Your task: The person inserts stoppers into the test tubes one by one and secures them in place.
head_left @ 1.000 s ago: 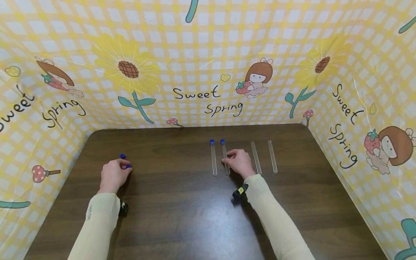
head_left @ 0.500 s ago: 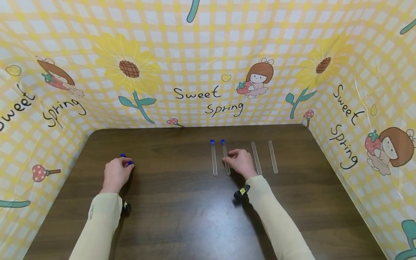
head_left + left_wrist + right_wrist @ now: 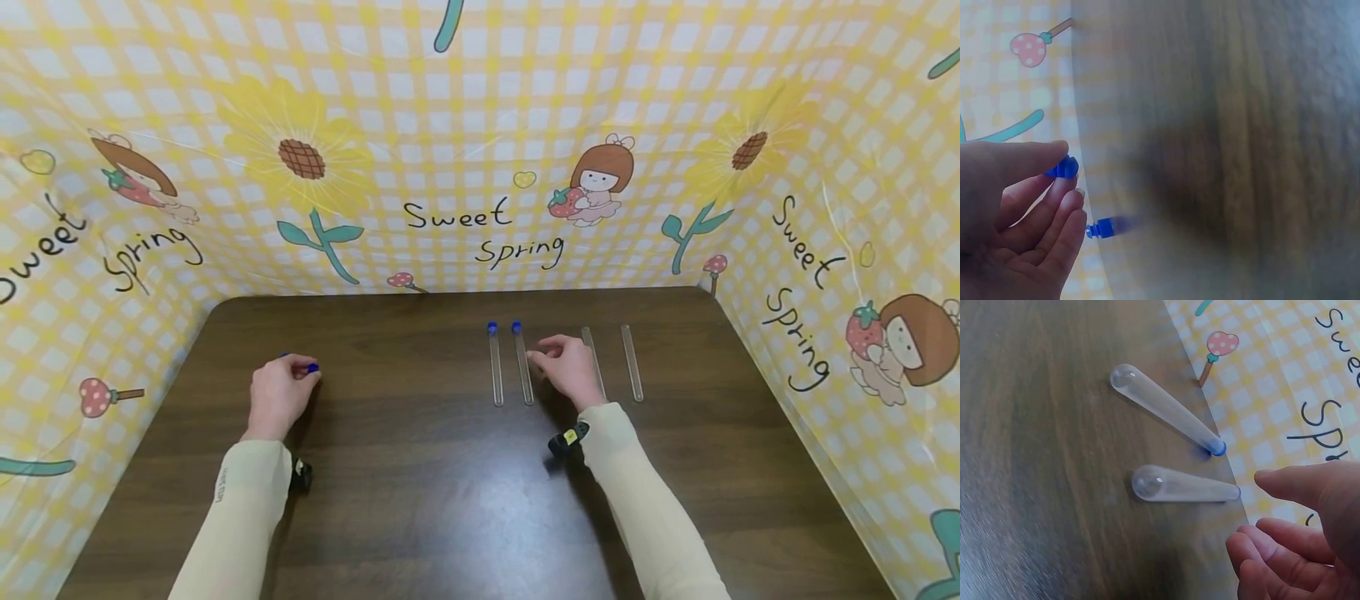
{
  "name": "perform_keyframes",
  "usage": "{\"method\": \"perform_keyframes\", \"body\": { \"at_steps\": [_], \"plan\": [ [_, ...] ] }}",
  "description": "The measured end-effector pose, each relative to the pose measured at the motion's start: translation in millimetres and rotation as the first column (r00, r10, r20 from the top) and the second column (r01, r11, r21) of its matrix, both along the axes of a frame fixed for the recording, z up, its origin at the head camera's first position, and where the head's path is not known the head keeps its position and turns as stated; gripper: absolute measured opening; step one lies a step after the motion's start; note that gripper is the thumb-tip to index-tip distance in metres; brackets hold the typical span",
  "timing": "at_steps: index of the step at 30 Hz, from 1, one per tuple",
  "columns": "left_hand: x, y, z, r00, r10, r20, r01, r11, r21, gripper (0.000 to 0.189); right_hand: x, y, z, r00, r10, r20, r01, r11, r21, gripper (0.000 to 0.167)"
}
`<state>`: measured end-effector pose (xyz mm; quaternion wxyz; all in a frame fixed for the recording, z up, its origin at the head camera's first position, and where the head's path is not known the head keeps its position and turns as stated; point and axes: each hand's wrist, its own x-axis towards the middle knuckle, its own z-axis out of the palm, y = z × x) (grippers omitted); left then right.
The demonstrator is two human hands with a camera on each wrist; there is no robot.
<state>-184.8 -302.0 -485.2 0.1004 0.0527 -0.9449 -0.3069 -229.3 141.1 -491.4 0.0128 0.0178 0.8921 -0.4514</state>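
Left hand pinches a blue cap between thumb and fingers, left part of the brown table. Spare cap lies just beyond that hand, mostly hidden behind it from where I stand. Right hand: holding nothing that I can see, thumb and fingers apart, just beside the inner capped tube. Outer capped tube lies to its left, blue end away from the person. Two more tubes, bare-ended, on the right: near bare tube, partly covered by the right hand; far bare tube, in full view.
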Motion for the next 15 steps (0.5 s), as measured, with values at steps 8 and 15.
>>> {"method": "perform_keyframes", "body": {
  "at_steps": [8, 15],
  "plan": [
    [-2.1, 7.6, 0.5, 0.999, 0.007, -0.039, -0.006, 0.999, 0.033, 0.02, -0.9, 9, 3.7, 1.0, -0.026, -0.017, 0.025, 1.0, -0.008, 0.041],
    [-2.7, 14.6, -1.6, 0.999, 0.009, -0.051, -0.006, 0.998, 0.056, 0.02, 2.5, 15, 3.5, 0.998, -0.059, -0.037, 0.059, 0.998, 0.011, 0.039]
  ]
}}
